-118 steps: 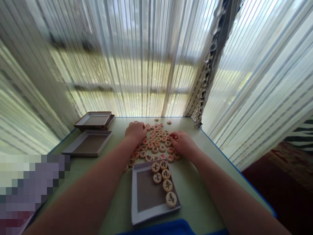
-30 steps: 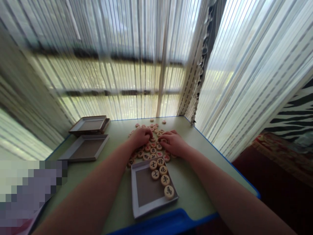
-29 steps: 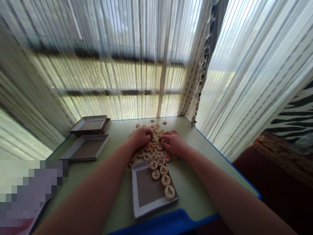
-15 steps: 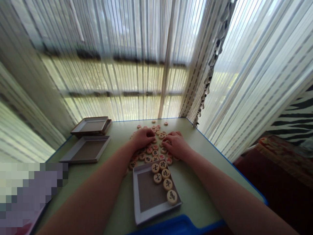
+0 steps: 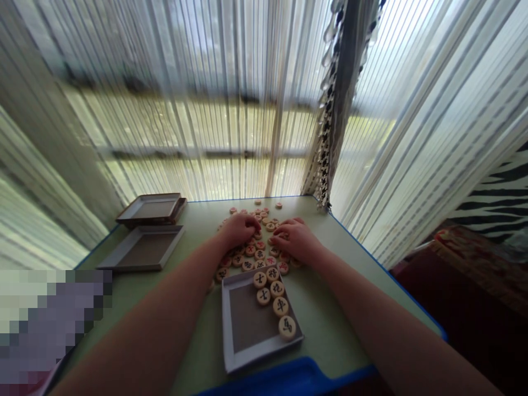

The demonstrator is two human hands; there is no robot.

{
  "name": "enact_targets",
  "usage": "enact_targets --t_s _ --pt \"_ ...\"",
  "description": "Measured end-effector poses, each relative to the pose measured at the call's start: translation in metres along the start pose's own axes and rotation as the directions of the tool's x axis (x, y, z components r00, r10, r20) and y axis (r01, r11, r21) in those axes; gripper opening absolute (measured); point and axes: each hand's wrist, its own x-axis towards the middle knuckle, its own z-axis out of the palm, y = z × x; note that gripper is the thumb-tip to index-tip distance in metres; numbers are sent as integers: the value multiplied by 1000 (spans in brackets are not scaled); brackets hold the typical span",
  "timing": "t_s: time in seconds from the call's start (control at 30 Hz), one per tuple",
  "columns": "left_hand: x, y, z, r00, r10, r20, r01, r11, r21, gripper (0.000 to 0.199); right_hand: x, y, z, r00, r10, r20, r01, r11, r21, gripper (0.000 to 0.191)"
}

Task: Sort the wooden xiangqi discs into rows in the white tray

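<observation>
Many round wooden Chinese chess pieces (image 5: 259, 254), marked in red or black, lie loose on the pale green table. Over the left side of this pile is my left hand (image 5: 240, 230), its fingers curled together; whatever they grip is hidden. My right hand (image 5: 297, 239) rests on the pile's right side with fingers apart and bent, touching pieces below. Close to me, a shallow grey-white box tray (image 5: 243, 352) holds several black-marked pieces, face up along its right side and far corner; one piece (image 5: 287, 328) sits at its near right corner.
At the left stand another shallow box tray (image 5: 169, 248) and, behind it, a brown-edged box (image 5: 152, 208). A blue edge (image 5: 264, 379) borders the table (image 5: 342, 308). Striped sheer curtains (image 5: 198, 126) hang behind it. A dark red covered surface (image 5: 462, 275) is at the right.
The view has shifted slightly, moving the table and trays a little up and left. The dark curtain trim swung left. Both hands stay over the pile with little movement.
</observation>
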Motion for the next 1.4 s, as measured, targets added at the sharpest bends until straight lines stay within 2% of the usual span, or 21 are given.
enact_targets --t_s 0.1,0.2,0.27,0.37,0.47,0.57,0.67,0.73,0.8,0.87,0.93,1.03,1.13,1.2,1.27,1.4 --pt "0 1 0 1000 -26 0 26 1000 -4 28 4 -1 3 999 23 -36 -23 999 -21 39" --pt "-1 2 -1 998 -65 -20 63 995 -77 32 7 -3 8 999 22 45 -19 998 -67 47" --pt "0 3 -3 992 -105 -72 91 981 -174 30 7 -4 9 995 -9 97 15 998 -63 44" --pt "2 4 -7 957 -215 -197 124 911 -394 27 5 -7 7 995 -61 75 64 998 -30 38" --pt "5 4 -11 885 -346 -313 123 821 -557 26 4 -6 6 997 -73 36 73 997 -17 36" --pt "6 -3 -18 771 -483 -415 156 775 -613 27 3 -4 7 997 -71 43 71 997 -4 35" --pt "4 -14 -24 644 -539 -543 184 798 -573 30 3 -3 9 993 -101 54 98 994 40 31" --pt "2 -23 -27 618 -497 -609 219 853 -475 31 2 -4 10 992 -117 44 115 992 59 29" --pt "1 -30 -27 654 -444 -612 274 894 -355 31 0 -6 12 992 -119 30 117 991 65 28" --pt "2 -37 -25 685 -447 -575 333 894 -300 31 -1 -6 12 994 -105 16 103 992 65 30" --pt "4 -43 -22 674 -508 -537 364 860 -358 32 -1 -8 11 997 -81 5 80 995 65 31" --pt "7 -55 -20 658 -597 -459 337 779 -529 36 3 -13 11 998 -54 -11 54 996 75 31" --pt "9 -61 -21 697 -580 -423 340 786 -517 34 11 -20 13 1000 -2 -6 2 998 69 36" --pt "8 -60 -21 736 -549 -396 375 818 -436 32 19 -23 17 998 23 50 -25 999 29 43" --pt "8 -57 -21 780 -536 -324 401 825 -399 34 25 -23 19 993 22 116 -21 1000 -12 46" --pt "8 -48 -21 811 -555 -185 408 763 -500 44 28 -20 17 992 -24 123 28 999 -35 33"
